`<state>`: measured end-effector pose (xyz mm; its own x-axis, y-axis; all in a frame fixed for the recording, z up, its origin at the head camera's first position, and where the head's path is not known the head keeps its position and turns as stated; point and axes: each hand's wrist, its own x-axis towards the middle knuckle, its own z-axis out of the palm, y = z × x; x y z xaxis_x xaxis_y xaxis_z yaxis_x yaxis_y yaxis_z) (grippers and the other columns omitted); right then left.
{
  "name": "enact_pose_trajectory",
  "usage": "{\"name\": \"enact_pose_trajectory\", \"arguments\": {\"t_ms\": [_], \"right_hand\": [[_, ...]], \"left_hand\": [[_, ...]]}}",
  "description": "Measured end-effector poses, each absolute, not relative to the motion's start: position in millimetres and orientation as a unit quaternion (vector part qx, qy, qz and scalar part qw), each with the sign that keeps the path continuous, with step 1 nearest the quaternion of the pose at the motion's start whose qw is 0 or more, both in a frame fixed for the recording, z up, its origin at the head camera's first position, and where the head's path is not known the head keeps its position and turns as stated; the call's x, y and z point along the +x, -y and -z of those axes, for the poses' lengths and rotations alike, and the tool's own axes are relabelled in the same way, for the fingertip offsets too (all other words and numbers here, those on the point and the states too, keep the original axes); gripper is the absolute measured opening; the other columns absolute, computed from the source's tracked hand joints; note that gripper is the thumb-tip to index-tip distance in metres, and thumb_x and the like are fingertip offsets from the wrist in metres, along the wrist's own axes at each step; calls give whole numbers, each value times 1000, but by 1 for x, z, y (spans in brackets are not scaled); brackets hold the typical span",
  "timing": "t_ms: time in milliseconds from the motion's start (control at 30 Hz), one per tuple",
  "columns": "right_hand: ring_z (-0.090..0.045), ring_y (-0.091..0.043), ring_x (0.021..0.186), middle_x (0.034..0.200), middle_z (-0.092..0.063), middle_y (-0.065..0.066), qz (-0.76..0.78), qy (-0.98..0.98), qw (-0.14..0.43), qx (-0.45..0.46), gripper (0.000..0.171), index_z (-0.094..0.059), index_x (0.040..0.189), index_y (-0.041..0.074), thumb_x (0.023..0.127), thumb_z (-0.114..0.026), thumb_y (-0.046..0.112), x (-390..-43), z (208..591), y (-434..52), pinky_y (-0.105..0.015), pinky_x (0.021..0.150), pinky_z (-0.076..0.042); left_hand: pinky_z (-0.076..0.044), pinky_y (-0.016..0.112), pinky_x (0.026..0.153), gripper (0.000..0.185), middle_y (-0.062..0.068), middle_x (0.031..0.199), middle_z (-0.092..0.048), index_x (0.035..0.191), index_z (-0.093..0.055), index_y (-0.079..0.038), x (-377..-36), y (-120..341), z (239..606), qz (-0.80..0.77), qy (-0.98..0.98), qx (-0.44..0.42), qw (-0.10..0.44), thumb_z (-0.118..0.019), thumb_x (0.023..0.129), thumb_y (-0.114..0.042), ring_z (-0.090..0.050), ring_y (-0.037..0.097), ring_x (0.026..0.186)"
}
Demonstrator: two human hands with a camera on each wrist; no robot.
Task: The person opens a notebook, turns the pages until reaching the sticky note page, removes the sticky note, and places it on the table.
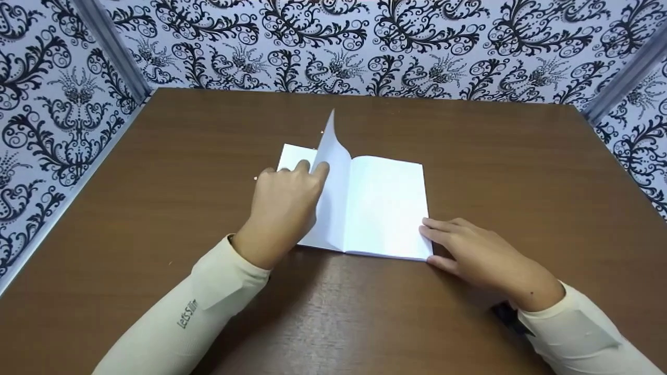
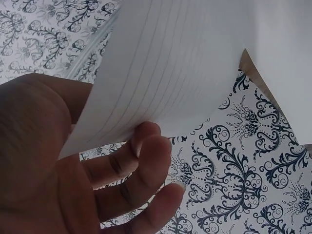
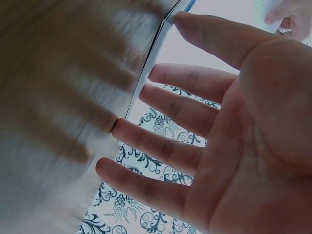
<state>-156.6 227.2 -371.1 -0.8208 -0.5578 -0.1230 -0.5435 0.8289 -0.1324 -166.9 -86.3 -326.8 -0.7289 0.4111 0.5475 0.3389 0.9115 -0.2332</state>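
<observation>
Nearest the camera: two cream sleeves, left sleeve (image 1: 193,307) with small lettering, right sleeve (image 1: 583,333) with a dark strap at the wrist.

Right hand (image 1: 479,255) lies flat on the bench (image 1: 156,208), fingers (image 3: 195,83) straight and spread, holding nothing. Fingertips touch the notebook's lower right corner and right edge, pinning it. In the right wrist view the palm is open, fingertips against the page-block edge; the left part of that view is blurred.

Left hand (image 1: 284,208) sits over the notebook's left half. Its fingers are curled up against a single page (image 1: 333,156), thumb hidden behind it, so it looks like a light pinch or lift at the page's edge. Left wrist view confirms: the ruled sheet (image 2: 165,78) rests on the curled fingertips (image 2: 151,141) and bows over them.

Notebook (image 1: 388,208) lies open at mid-bench, just ahead of both hands. Spine runs near to far, tilted slightly. Right page is flat and looks blank from the head camera. The lifted page stands roughly upright along the spine, top corner highest, curling to the far side.

Key relation: the free page edge is at the left fingers, hinge line immediately to their right. Left hand is on the page; right hand is only at the outer edge, clear of the page's arc.

Far side: bare bench, then walls (image 1: 365,47) in black-and-white damask pattern on three sides.
</observation>
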Motion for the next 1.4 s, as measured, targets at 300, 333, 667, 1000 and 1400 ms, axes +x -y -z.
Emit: {"name": "enact_pose_trajectory", "arguments": {"t_ms": [300, 333, 667, 1000, 1400], "right_hand": [[-53, -35, 130, 152, -49, -10, 46, -954, 73, -286, 57, -52, 145, 8, 96, -65, 33, -155, 374, -229, -58, 92, -50], [-53, -36, 130, 152, -49, -10, 47, -954, 74, -286, 57, -52, 145, 8, 96, -66, 33, -155, 374, -229, -59, 92, -50], [-54, -36, 129, 151, -50, -11, 47, -956, 75, -281, 56, -53, 144, 6, 95, -67, 32, -153, 375, -231, -59, 92, -50], [-52, -35, 131, 152, -49, -10, 44, -956, 81, -278, 57, -52, 145, 7, 96, -66, 33, -152, 376, -230, -58, 93, -50], [-53, -36, 131, 153, -49, -10, 45, -957, 78, -278, 56, -53, 144, 5, 96, -66, 31, -155, 372, -225, -58, 93, -50]], "left_hand": [[-42, 37, 40, 20, 11, 70, -65, 88, -64, -8, -174, 91, 333, -67, 941, -195, 269, -68, 73, 5, -56, 22, 46], [-42, 38, 40, 20, 11, 69, -65, 87, -64, -8, -175, 92, 335, -67, 942, -195, 265, -68, 72, 5, -56, 22, 46], [-43, 37, 42, 12, 14, 69, -70, 88, -68, -7, -181, 97, 340, -87, 953, -188, 219, -70, 78, 0, -55, 20, 47], [-25, 30, 42, 12, 9, 60, -65, 87, -69, -8, -184, 104, 345, -109, 963, -185, 163, -67, 80, 2, -31, 13, 46], [-48, 42, 44, 9, 14, 65, -69, 79, -71, -8, -191, 112, 351, -108, 965, -197, 132, -66, 82, 0, -61, 25, 50]]}}
